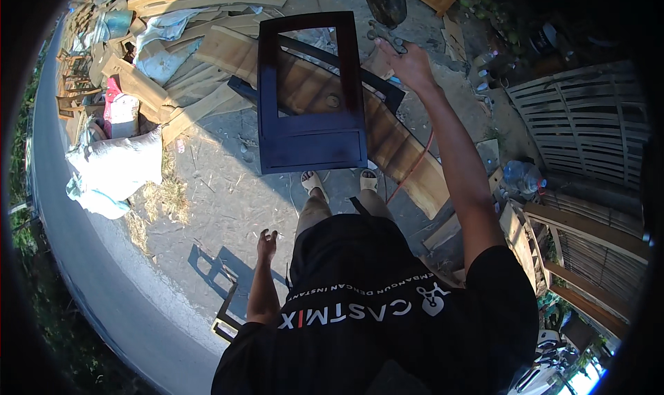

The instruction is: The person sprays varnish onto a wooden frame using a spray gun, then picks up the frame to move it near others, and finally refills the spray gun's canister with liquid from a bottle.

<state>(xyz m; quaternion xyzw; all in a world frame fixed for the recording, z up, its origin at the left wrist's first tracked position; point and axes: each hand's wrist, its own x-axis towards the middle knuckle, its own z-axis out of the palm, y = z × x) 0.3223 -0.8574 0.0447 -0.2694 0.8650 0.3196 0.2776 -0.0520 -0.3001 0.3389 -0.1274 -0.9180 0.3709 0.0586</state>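
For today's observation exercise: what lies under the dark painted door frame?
Under the dark door frame, slanted wooden planks carry it above the dirt ground; one plank shows through its upper opening. The solid lower panel covers whatever is beneath.

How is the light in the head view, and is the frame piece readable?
Head view: hard sunlight, sharp shadows on the ground; the dark frame shows glossy sheen on its lower panel; fisheye bends edges and blackens the rim; right hand on the spray gun stays sharp; left hand hangs free.
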